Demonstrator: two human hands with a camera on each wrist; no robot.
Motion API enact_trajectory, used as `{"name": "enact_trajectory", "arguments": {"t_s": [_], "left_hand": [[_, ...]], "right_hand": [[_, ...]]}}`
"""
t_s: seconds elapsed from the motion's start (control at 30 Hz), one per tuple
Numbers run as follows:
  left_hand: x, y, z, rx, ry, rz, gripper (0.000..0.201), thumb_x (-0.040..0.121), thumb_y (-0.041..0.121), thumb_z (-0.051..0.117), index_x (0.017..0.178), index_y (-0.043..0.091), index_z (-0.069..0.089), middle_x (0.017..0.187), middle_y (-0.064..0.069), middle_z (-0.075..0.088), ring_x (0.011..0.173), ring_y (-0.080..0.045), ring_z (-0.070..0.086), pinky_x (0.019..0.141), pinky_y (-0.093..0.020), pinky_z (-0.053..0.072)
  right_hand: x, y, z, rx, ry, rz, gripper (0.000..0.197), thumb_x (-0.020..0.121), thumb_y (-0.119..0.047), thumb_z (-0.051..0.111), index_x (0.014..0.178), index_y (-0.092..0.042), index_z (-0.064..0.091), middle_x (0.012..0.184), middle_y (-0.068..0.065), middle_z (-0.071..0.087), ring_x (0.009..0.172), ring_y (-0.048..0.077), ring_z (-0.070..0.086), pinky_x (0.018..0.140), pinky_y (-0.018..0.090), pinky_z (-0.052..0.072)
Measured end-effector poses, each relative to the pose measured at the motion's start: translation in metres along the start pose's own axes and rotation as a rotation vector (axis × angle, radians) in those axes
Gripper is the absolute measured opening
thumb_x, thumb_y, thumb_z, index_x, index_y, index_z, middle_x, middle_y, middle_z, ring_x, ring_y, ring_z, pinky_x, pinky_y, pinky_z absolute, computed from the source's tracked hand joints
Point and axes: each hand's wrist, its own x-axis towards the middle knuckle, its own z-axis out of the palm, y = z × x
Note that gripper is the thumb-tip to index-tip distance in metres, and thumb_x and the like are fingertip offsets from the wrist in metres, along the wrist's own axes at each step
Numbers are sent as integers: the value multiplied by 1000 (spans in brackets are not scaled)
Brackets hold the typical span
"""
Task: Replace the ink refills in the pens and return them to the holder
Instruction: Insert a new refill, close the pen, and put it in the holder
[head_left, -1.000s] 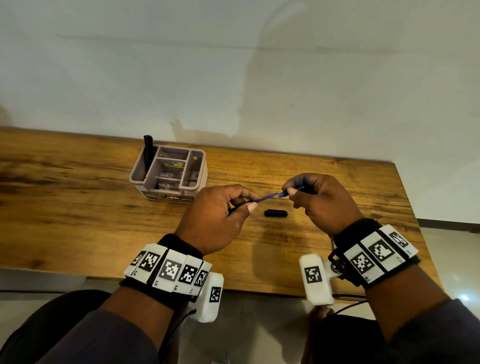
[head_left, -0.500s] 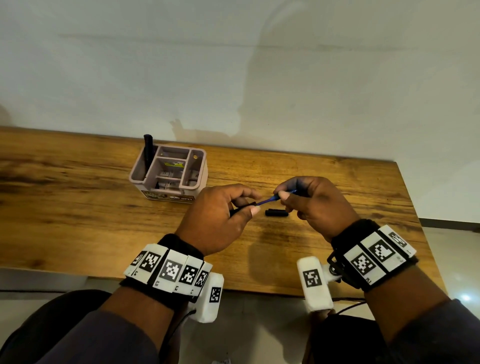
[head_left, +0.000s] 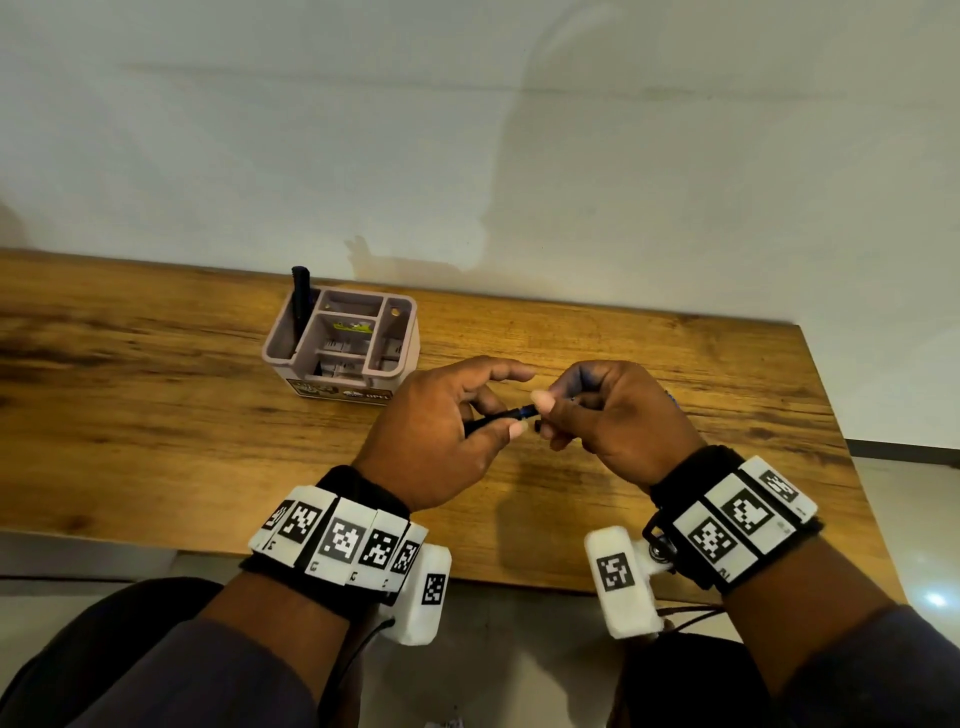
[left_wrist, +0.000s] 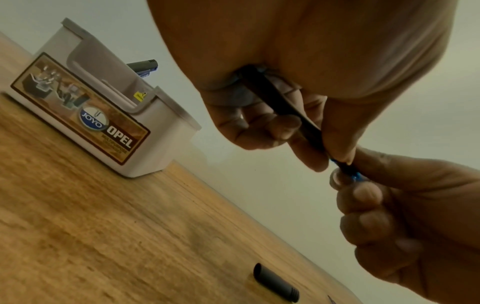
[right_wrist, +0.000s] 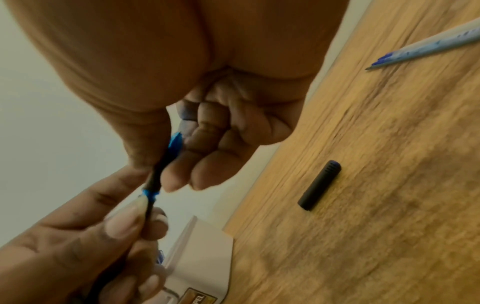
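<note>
My left hand (head_left: 511, 410) grips a black pen barrel (head_left: 493, 420) between thumb and fingers, above the table's middle. My right hand (head_left: 550, 421) pinches the blue tip section (right_wrist: 175, 142) at the barrel's (right_wrist: 153, 179) end, so the two hands almost touch. In the left wrist view the barrel (left_wrist: 285, 115) runs from my left palm down to the blue tip section (left_wrist: 355, 176). Only a short blue band shows between the hands. The pen's black cap (right_wrist: 319, 185) lies loose on the wood below them. The pinkish holder (head_left: 400, 358) stands behind my left hand with one black pen (head_left: 300, 306) upright in it.
A clear refill with blue ink stains (right_wrist: 426, 47) lies on the table to the right of my right hand. The wooden table (head_left: 156, 415) meets a pale wall at the back. Its right edge is close to my right wrist. The cap (left_wrist: 275, 286) lies near the front edge.
My right hand has moved left toward my left hand. The long stretch of blue refill seen between them has gone into the barrel, leaving only a short blue bit.
</note>
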Motion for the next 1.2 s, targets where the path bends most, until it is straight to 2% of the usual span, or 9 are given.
{"name": "enact_trajectory", "arguments": {"t_s": [0.1,0.27,0.4,0.53,0.63,0.77,0.87,1.0,1.2], "left_hand": [[0,2,-1,4,-16,-4,47,85,22,82,122,45,64,79,11,76,56,-12,67,58,-32,57],[1,1,-5,16,-13,-33,32,84,25,83,112,36,73,82,13,76,52,-1,59,57,-23,49],[3,1,-6,40,-10,-28,21,83,27,84,101,32,75,84,14,74,53,1,58,57,-23,48],[2,1,-6,38,-30,-49,22,83,30,84,102,33,75,84,14,75,58,0,62,59,-28,53],[-4,-1,-7,42,-29,-53,19,82,30,85,99,31,75,84,13,74,57,5,59,60,-20,46],[3,7,-10,32,-28,-47,16,80,25,87,91,27,76,81,13,74,59,10,60,60,-19,48],[2,7,-11,39,-21,-37,15,79,23,88,87,26,75,77,17,71,61,10,61,59,-12,47],[2,6,-11,21,-8,-31,15,78,22,88,85,21,75,75,18,70,67,6,65,60,-9,48],[2,6,-11,17,-1,-38,15,78,23,89,84,20,75,73,18,68,65,5,64,58,-9,46]], "right_hand": [[2,-1,1,-141,-25,-16,47,87,-53,58,75,-8,67,63,8,72,56,19,67,61,27,54],[2,2,-10,-122,-40,-78,13,93,-20,67,83,-11,65,67,0,70,60,9,64,56,15,46],[5,5,-5,-175,-45,-77,43,92,-47,55,72,-11,67,62,4,69,56,14,63,62,26,49],[2,10,-5,-146,-39,-137,16,93,-26,67,82,-15,65,70,1,68,64,22,65,60,27,51],[-1,10,1,-182,-60,-112,35,92,-44,58,71,-16,64,64,2,68,60,15,64,64,26,49],[0,6,-5,-98,-58,-137,14,90,-21,68,84,-9,65,70,2,67,63,13,64,59,18,48],[0,5,-5,-149,-65,-152,34,90,-37,59,72,-10,65,63,3,68,52,2,58,57,12,43],[0,5,-6,-125,-73,-160,20,91,-23,66,81,-6,68,68,5,68,59,5,62,60,14,46],[-1,4,-7,-137,-68,-164,30,92,-29,62,81,-2,69,67,7,70,59,6,63,60,12,45]]}}
